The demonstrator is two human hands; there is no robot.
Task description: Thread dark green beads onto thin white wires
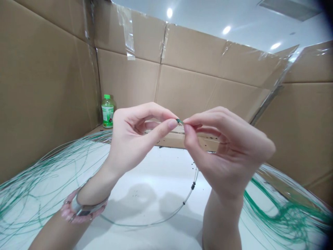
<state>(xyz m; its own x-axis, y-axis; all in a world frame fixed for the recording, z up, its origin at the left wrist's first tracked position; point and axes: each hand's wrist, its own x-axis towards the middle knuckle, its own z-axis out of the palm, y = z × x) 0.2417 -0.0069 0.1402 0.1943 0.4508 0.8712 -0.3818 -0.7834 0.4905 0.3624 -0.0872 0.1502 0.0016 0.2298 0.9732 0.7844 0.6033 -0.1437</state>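
Observation:
Both hands are raised above the white table, fingertips nearly meeting. My left hand (140, 135) pinches a thin green cord (180, 122) between thumb and index finger, beside a small dark knot or bead (178, 121). My right hand (223, 146) pinches the same cord just to the right with thumb and forefinger. Below them a thin wire loop (156, 224) curves over the table, carrying a cluster of small black beads (193, 186) and another dark bead (184, 203) lower down. Where the loop joins the held cord is hidden.
Green and white strands (52, 173) spread across the left of the white table (130, 208); a thick green bundle (281, 211) lies at the right. A green-capped bottle (107, 113) stands at the back left. Cardboard walls (192, 83) surround the table. Tiny black specks dot it.

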